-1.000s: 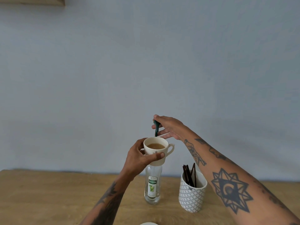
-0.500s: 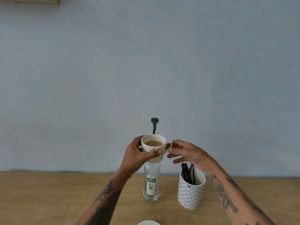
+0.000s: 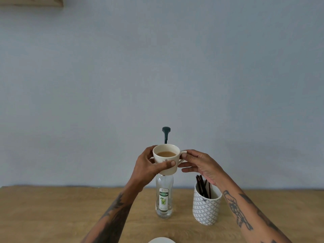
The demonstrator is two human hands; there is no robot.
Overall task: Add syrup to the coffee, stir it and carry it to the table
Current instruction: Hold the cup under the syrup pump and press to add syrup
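Cup with coffee held in air above wooden table, in front of syrup bottle. Left hand wraps cup body, thumb across front. Right hand pinches cup handle. Patterned holder with sticks right of bottle.

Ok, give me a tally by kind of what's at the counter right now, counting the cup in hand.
Coffee cups: 1
Syrup bottles with green pump: 1
Patterned stirrer holders: 1
White dishes at the bottom edge: 1
Dark stirrers: several, exact count unclear
Total, stirrers aside: 4
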